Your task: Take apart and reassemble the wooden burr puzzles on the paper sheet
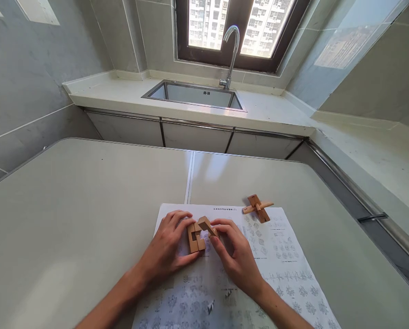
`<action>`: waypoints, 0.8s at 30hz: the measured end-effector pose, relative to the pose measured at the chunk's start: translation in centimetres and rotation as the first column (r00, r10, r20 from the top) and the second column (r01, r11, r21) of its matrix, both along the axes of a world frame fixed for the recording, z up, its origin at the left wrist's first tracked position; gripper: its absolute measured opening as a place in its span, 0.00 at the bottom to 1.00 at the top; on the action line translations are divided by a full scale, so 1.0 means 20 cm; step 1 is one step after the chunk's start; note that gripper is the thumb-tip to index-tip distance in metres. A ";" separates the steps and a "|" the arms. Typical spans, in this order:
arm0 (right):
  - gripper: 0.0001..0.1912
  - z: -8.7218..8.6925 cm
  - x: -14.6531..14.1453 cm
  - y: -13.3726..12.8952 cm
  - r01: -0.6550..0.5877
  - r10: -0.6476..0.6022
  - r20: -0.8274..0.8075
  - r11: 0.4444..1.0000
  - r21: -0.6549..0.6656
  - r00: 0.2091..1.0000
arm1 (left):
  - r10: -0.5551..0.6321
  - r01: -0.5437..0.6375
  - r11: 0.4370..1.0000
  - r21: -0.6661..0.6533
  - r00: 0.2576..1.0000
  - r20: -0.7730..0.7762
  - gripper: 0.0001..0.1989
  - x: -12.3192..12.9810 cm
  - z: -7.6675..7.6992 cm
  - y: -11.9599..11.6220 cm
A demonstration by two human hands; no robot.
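Note:
My left hand [170, 240] is closed around a partly assembled wooden block puzzle [194, 238], with the thumb at its near side and the fingers at its far side. A square gap shows in the middle of this block. Between the thumb and fingers of my right hand [234, 251] is a notched wooden puzzle piece [207, 225], tilted, just to the right of the block. Whether the piece touches the block I cannot tell. Both hands are over a printed instruction sheet [225, 281] with small diagrams.
A crossed wooden puzzle [258, 208] rests at the sheet's far right corner. The sheet lies on a pale table [88, 196] with a seam down its middle. Beyond are a counter [273, 107], a sink [197, 93], a faucet [232, 55] and a window.

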State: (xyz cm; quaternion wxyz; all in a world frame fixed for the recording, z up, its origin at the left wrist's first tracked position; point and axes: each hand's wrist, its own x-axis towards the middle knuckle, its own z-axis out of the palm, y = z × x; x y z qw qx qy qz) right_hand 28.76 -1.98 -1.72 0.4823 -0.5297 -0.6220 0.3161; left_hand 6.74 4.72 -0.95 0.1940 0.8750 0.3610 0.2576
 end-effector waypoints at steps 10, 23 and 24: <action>0.06 -0.06 0.00 0.00 0.165 -0.180 0.319 0.983 0.076 0.931 | -0.009 0.009 1.000 -0.016 1.000 0.006 0.27 0.01 0.01 0.00; 0.04 -0.01 -0.02 -0.01 -0.182 0.148 0.290 0.979 0.092 0.945 | -0.133 0.130 0.988 -0.087 0.990 -0.034 0.26 0.02 0.04 -0.03; 0.05 -0.01 -0.02 -0.01 -0.201 0.165 0.294 0.975 0.097 0.941 | -0.138 0.135 0.988 -0.080 0.990 -0.034 0.25 0.01 0.03 -0.03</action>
